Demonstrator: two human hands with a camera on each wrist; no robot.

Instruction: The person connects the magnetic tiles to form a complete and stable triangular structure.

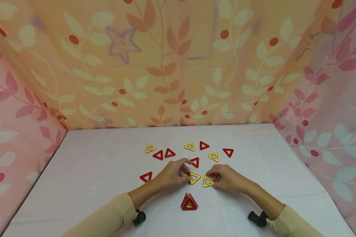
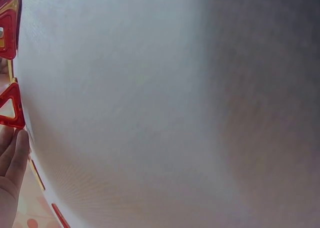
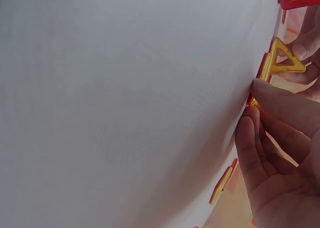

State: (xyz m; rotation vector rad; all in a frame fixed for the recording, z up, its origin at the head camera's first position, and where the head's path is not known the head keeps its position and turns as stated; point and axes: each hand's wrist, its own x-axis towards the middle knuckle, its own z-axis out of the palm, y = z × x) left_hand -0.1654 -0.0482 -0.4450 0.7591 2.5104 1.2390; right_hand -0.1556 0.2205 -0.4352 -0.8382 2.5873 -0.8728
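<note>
Near the middle of the table, my left hand pinches a yellow triangular tile with frame-like sides and an open centre. A red triangular tile shows at its fingertips in the left wrist view. My right hand pinches another yellow triangular tile between thumb and fingers, on edge over the cloth with red along it in the right wrist view. A narrow gap separates the two yellow tiles. Closer to me stands a small red pyramid of triangular tiles, yellow showing inside.
Past the hands lie several loose triangular tiles, among them a red tile by the left fingertips, a yellow tile and a red tile. Another red tile lies beside the left forearm. Patterned curtains enclose the white-clothed table.
</note>
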